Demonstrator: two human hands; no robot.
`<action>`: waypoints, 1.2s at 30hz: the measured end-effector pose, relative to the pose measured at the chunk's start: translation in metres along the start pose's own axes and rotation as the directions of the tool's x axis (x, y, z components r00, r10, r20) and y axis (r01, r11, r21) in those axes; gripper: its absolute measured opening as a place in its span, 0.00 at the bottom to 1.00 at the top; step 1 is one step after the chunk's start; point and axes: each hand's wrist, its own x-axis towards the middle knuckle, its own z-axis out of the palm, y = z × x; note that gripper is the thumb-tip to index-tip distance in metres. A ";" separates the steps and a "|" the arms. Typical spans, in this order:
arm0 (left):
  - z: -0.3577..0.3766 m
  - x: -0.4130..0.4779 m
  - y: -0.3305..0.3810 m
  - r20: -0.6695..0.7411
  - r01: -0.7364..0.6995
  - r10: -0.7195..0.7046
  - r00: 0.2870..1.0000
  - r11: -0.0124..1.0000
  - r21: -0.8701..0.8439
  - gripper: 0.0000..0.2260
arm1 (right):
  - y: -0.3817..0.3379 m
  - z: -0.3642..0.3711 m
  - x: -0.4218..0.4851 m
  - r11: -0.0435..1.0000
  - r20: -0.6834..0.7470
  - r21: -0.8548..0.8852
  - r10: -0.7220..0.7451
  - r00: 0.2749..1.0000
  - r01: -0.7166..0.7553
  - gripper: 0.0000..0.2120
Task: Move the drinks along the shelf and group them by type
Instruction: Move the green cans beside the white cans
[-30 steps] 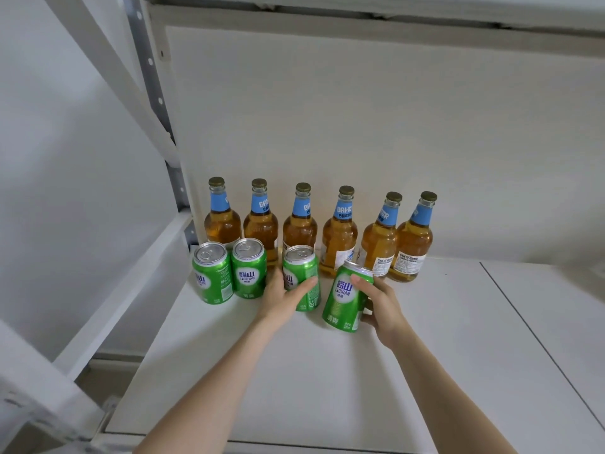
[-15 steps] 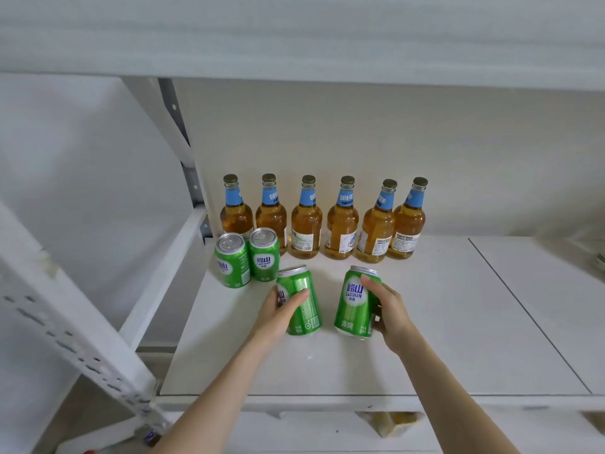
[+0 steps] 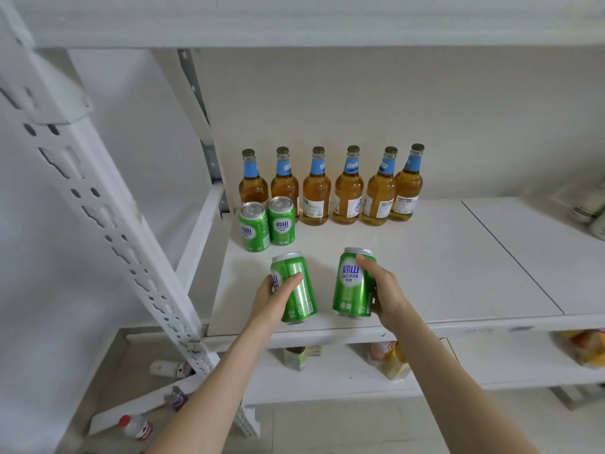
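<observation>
Shelf (image 3: 458,263): six amber bottles (image 3: 347,188) are standing along the back, two green cans (image 3: 282,226) sitting before the leftmost. Near the front edge, left hand (image 3: 275,298) fingers are curling round a tilted can (image 3: 302,290); right hand (image 3: 388,290) fingers are gripping an upright can (image 3: 350,290).

Six amber glass bottles (image 3: 348,191) along the white shelf's (image 3: 442,263) back; two green metal cans (image 3: 281,224) before the leftmost; tilted can (image 3: 299,290) left of upright can (image 3: 352,285), nearer front.

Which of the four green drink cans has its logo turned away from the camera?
The green aluminium can gripped by the left hand: its logo sits at its left edge, mostly out of view, while the other three show theirs frontally.
</observation>
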 end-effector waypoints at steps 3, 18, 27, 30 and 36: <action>-0.001 -0.011 -0.002 0.001 0.003 -0.003 1.000 1.000 0.011 0.15 | 0.006 -0.002 -0.015 1.000 -0.009 -0.008 0.010 1.000 -0.010 0.21; 0.036 -0.048 0.009 0.048 -0.081 0.079 0.996 0.996 0.036 0.13 | -0.003 -0.044 -0.045 0.999 -0.020 -0.025 -0.030 0.999 0.029 0.22; 0.125 -0.070 0.008 0.026 -0.117 0.116 0.993 0.992 0.047 0.14 | -0.028 -0.130 -0.054 0.996 0.003 -0.057 -0.069 0.998 0.069 0.19; 0.167 -0.081 0.005 0.029 -0.122 0.120 0.992 0.991 0.054 0.14 | -0.038 -0.171 -0.058 0.993 0.018 -0.089 -0.081 0.997 0.082 0.19; 0.250 -0.102 -0.002 0.011 -0.117 0.117 0.993 0.993 0.034 0.16 | -0.059 -0.254 -0.069 0.986 0.049 -0.131 -0.098 0.994 0.104 0.20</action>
